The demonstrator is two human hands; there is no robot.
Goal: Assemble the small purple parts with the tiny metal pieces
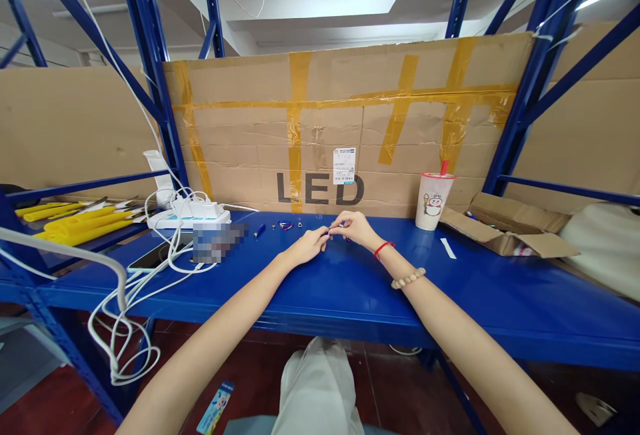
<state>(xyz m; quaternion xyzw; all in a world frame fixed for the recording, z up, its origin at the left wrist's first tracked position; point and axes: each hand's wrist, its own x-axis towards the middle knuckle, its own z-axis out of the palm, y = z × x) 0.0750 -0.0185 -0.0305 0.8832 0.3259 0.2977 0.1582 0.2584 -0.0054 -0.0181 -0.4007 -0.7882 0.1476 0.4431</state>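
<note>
My left hand point(307, 245) and my right hand point(354, 227) meet over the middle of the blue shelf top point(340, 288). Both have their fingers pinched together around a small dark, bluish piece point(329, 231), mostly covered by the fingertips. Its kind is too small to make out. Left of the hands lies a short blue cylinder point(259, 230). Several tiny blue and metal parts point(285, 225) are scattered just beyond my left hand, with a small shiny metal piece point(300, 224) beside them.
White cables point(173, 248) tangle around a power strip point(193, 211) and phone point(155, 255) at left, hanging over the front edge. Yellow-handled tools point(85, 225) lie beyond. At right stand a paper cup point(433, 203) with straw and an open cardboard box point(515, 221). A cardboard sheet point(240, 141) closes the back.
</note>
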